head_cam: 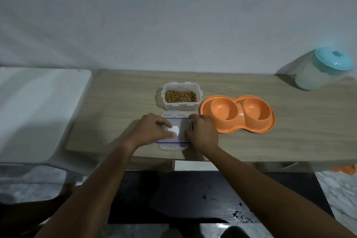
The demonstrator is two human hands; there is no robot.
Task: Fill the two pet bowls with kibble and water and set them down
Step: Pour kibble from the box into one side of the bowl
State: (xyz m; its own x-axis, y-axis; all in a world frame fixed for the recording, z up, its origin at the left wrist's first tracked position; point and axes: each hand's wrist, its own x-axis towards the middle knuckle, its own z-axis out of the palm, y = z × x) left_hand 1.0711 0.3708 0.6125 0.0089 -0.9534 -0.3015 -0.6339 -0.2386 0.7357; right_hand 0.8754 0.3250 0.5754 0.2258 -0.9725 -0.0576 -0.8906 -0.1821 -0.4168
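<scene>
An orange double pet bowl point(238, 113) lies on the wooden table, both of its cups empty. Left of it stands an open clear container point(181, 96) holding brown kibble. In front of that container its clear lid point(181, 130), edged with a blue seal, rests flat near the table's front edge. My left hand point(154, 128) lies on the lid's left side, fingers curled over it. My right hand point(202, 131) grips the lid's right edge. A clear jug point(321, 70) with a turquoise lid stands at the far right against the wall.
The wooden table point(119, 106) runs along a white wall. A white appliance top point(38, 106) adjoins it on the left. Below lie a dark mat point(183, 195) with wet spots and a marbled floor. Something orange point(345, 169) shows under the table's right end.
</scene>
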